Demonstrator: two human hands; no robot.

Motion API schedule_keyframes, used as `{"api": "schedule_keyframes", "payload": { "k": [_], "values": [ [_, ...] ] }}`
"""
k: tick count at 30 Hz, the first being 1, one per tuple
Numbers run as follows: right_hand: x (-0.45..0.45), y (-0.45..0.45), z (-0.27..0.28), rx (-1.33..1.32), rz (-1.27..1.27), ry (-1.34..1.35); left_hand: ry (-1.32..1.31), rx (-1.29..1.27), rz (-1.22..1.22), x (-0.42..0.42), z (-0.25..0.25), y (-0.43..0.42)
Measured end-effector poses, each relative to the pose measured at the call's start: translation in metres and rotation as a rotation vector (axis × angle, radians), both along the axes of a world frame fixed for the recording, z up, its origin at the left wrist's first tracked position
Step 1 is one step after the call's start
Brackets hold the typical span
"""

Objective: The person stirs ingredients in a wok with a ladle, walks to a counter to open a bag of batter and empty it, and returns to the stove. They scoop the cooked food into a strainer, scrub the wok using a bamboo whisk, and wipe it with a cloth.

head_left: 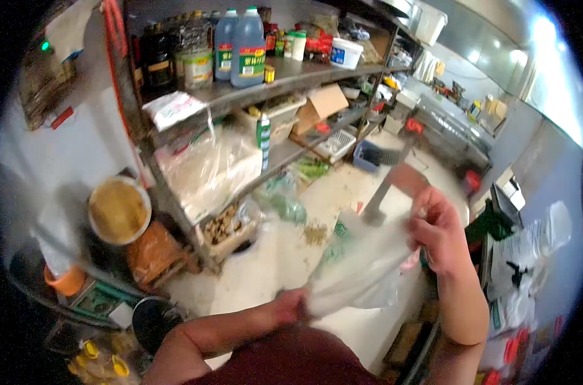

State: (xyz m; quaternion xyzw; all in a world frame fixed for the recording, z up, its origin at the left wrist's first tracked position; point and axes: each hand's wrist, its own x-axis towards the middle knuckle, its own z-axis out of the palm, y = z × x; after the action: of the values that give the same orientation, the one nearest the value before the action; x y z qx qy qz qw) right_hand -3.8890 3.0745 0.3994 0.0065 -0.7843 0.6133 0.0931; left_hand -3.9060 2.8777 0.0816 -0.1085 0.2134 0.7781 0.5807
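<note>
A whitish, see-through plastic bag (362, 266) with some green print is stretched between my two hands, smeared by motion. My right hand (436, 231) is closed on the bag's upper right end, thumb and fingers pinched together. Low in the middle, close to my body, my left hand (295, 305) grips the bag's other end; its fingers are blurred. Behind the bag, above the pale floor (266, 266), is a blurred brownish thing (408, 179) with a grey upright part that I cannot make out.
Shelves on the left hold large blue-liquid jugs (248, 51), a white tub (346, 53) and a spray can (263, 138). Below stand a box of brown pieces (221, 231) and a blue basket (368, 156). A round pot (119, 210) is at left; plastic bags (519, 276) hang at right.
</note>
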Motion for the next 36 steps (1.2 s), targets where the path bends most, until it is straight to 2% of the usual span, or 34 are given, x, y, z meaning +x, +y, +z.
{"api": "schedule_keyframes", "payload": {
  "k": [2, 4, 6, 7, 8, 9, 10, 12, 13, 14, 16, 17, 18, 19, 20, 22, 23, 24, 26, 27, 28, 29, 30, 32, 34, 36],
  "values": [
    [-0.084, 0.006, 0.03, 0.235, -0.046, 0.007, 0.121, 0.017, 0.012, -0.073, 0.043, 0.02],
    [-0.177, 0.023, 0.059, 0.401, -0.053, 0.183, 0.192, 0.004, 0.176, -0.144, 0.093, 0.047],
    [-0.247, 0.015, 0.11, 0.288, -0.08, 0.234, -0.012, -0.08, 0.305, -0.222, 0.124, 0.076],
    [-0.296, 0.027, 0.131, 0.383, -0.055, 0.347, 0.116, -0.04, 0.392, -0.259, 0.144, 0.085],
    [-0.343, 0.039, 0.153, 0.475, -0.029, 0.456, 0.302, 0.085, 0.438, -0.302, 0.141, 0.096],
    [-0.376, 0.036, 0.172, 0.425, 0.023, 0.523, 0.422, 0.122, 0.533, -0.319, 0.202, 0.092],
    [-0.408, 0.032, 0.193, 0.372, 0.077, 0.593, 0.848, 0.045, 0.626, -0.366, 0.198, 0.098],
    [-0.475, 0.037, 0.23, 0.496, 0.117, 0.766, 0.89, 0.079, 0.858, -0.445, 0.223, 0.106],
    [-0.485, 0.028, 0.237, 0.403, 0.14, 0.734, 0.492, 0.208, 0.993, -0.474, 0.253, 0.108],
    [-0.495, 0.018, 0.246, 0.31, 0.167, 0.707, 0.511, 0.216, 1.119, -0.494, 0.276, 0.103],
    [-0.534, 0.017, 0.244, 0.347, 0.262, 0.759, 0.709, 0.066, 1.374, -0.52, 0.303, 0.096],
    [-0.559, 0.014, 0.242, 0.38, 0.379, 0.786, 0.729, 0.064, 1.415, -0.535, 0.304, 0.099],
    [-0.588, 0.011, 0.239, 0.411, 0.497, 0.798, 0.995, -0.119, 1.504, -0.544, 0.297, 0.103],
    [-0.616, 0.008, 0.236, 0.437, 0.47, 0.755, 1.26, -0.33, 1.549, -0.555, 0.293, 0.105],
    [-0.641, 0.005, 0.231, 0.356, 0.541, 0.639, 1.266, -0.366, 1.555, -0.571, 0.293, 0.103],
    [-0.685, -0.011, 0.216, 0.293, 0.603, 0.539, 1.349, -0.9, 1.281, -0.6, 0.287, 0.096],
    [-0.712, -0.018, 0.209, 0.212, 0.652, 0.485, 1.202, -0.95, 1.203, -0.623, 0.28, 0.09],
    [-0.733, -0.024, 0.205, 0.137, 0.698, 0.432, 1.205, -0.964, 1.213, -0.636, 0.278, 0.086],
    [-0.76, -0.028, 0.207, 0.18, 0.735, 0.459, 1.234, -1.172, 1.117, -0.653, 0.269, 0.081],
    [-0.762, -0.026, 0.204, 0.382, 0.754, 0.557, 1.493, -1.307, 1.091, -0.643, 0.266, 0.08],
    [-0.765, -0.021, 0.2, 0.585, 0.764, 0.644, 1.496, -1.308, 1.066, -0.63, 0.269, 0.086],
    [-0.771, -0.014, 0.198, 0.886, 0.717, 0.923, 1.61, -1.403, 0.967, -0.615, 0.274, 0.092],
    [-0.779, -0.01, 0.191, 0.878, 0.717, 0.907, 1.718, -1.497, 0.862, -0.601, 0.276, 0.096],
    [-0.789, -0.006, 0.177, 1.102, 0.603, 1.245, 1.835, -1.499, 0.667, -0.574, 0.271, 0.091],
    [-0.78, 0.0, 0.168, 1.078, 0.592, 1.129, 1.845, -1.409, 0.707, -0.548, 0.238, 0.081],
    [-0.783, 0.0, 0.158, 1.054, 0.586, 1.021, 1.68, -1.408, 0.6, -0.513, 0.217, 0.067]
  ]
}}
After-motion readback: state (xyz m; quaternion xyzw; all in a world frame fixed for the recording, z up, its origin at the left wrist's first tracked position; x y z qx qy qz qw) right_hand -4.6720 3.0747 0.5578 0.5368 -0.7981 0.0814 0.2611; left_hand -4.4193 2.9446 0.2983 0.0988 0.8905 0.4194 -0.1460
